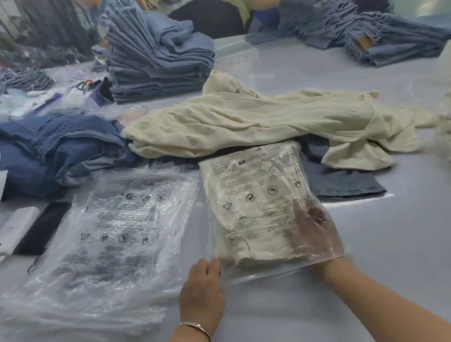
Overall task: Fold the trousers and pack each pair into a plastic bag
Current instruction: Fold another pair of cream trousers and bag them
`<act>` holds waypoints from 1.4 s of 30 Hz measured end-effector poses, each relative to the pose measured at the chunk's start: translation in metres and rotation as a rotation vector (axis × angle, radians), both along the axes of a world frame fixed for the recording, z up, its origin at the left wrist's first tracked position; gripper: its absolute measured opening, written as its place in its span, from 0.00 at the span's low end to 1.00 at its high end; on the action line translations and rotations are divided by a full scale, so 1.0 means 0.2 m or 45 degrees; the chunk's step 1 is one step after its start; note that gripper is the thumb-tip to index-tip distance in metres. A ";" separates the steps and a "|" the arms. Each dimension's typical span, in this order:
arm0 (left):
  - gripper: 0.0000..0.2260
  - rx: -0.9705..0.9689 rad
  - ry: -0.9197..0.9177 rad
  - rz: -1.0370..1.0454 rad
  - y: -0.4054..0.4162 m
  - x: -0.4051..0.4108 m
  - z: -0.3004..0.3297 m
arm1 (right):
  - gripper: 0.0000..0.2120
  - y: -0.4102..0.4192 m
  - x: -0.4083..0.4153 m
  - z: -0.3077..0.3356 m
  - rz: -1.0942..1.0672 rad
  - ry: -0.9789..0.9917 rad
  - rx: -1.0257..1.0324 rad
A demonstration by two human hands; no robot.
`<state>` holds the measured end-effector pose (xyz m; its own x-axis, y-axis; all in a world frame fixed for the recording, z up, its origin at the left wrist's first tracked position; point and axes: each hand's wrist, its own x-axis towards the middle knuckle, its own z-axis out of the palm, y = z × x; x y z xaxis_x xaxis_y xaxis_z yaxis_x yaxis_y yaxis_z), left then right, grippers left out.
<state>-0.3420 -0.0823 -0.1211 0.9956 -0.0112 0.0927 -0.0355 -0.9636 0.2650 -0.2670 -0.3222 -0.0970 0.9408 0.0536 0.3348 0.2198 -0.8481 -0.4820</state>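
Lying flat near centre on the smooth pale table [366, 253], a clear crinkled plastic bag [257, 192] with black printed text holds a folded cream pair of trousers [256, 240]. Right hand [316, 233] is inside the bag's near mouth, seen blurred through the film; its grip cannot be told. Left hand [203, 287] pinches the bag's near-left edge. A glossy stack of empty bags [96, 254] lies to the left. Loose cream trousers [255, 120] are rumpled just beyond. Far denim piles [156, 52] are soft-focus; the right edge is smeared.
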 end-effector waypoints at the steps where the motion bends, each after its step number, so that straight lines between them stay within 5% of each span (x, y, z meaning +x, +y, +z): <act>1: 0.21 0.012 -0.072 -0.027 0.00 0.00 0.00 | 0.31 -0.01 -0.03 -0.03 0.087 0.163 -0.081; 3: 0.30 -0.004 -0.196 -0.086 -0.01 0.00 0.01 | 0.34 -0.03 -0.13 -0.12 0.134 0.192 -0.347; 6: 0.37 -0.041 -0.273 -0.340 -0.07 0.02 0.03 | 0.37 -0.10 -0.26 -0.19 0.024 0.282 -0.401; 9: 0.34 0.101 -0.237 -0.548 -0.13 0.05 0.03 | 0.35 -0.19 -0.33 -0.26 -0.094 0.499 -0.418; 11: 0.29 0.089 -0.246 -0.574 -0.13 0.07 0.01 | 0.29 -0.23 -0.39 -0.23 -0.098 0.480 -0.259; 14: 0.26 0.023 -0.396 -0.565 -0.08 0.09 -0.04 | 0.08 -0.27 -0.46 -0.19 -0.313 0.037 0.080; 16: 0.28 0.011 -0.426 -0.521 -0.04 0.09 -0.04 | 0.05 -0.32 -0.47 -0.19 -0.548 -0.031 0.227; 20: 0.27 -0.100 -0.325 -0.232 0.01 0.03 -0.03 | 0.21 -0.43 -0.33 -0.14 -0.507 0.527 0.405; 22: 0.17 -0.131 -0.294 -0.131 0.03 -0.02 -0.03 | 0.11 -0.47 -0.28 -0.13 -0.410 0.614 0.419; 24: 0.23 -0.050 -0.242 -0.106 0.07 -0.05 -0.06 | 0.03 -0.49 -0.25 -0.11 -0.355 0.626 0.337; 26: 0.28 -0.025 -0.156 0.041 0.08 -0.08 -0.08 | 0.05 -0.53 -0.25 -0.11 -0.284 0.671 0.264; 31: 0.21 0.072 -0.520 0.218 -0.15 -0.20 -0.02 | 0.06 -0.61 -0.20 -0.04 -0.210 0.951 0.710; 37: 0.08 -0.971 0.178 0.313 -0.81 -0.21 0.01 | 0.07 -0.63 -0.21 -0.04 -0.152 1.034 0.907; 40: 0.09 -1.536 0.757 0.507 -1.07 -0.14 0.04 | 0.11 -0.63 -0.23 -0.05 -0.129 1.036 0.997; 42: 0.09 -1.833 0.871 0.617 -1.18 -0.09 0.05 | 0.12 -0.62 -0.24 -0.06 -0.101 1.011 1.005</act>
<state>-0.3596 -0.3180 -0.1112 0.7395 -0.0082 -0.6731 0.6632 0.1800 0.7265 -0.3153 -0.4459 -0.1083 0.8939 0.0222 -0.4478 -0.4299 -0.2407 -0.8702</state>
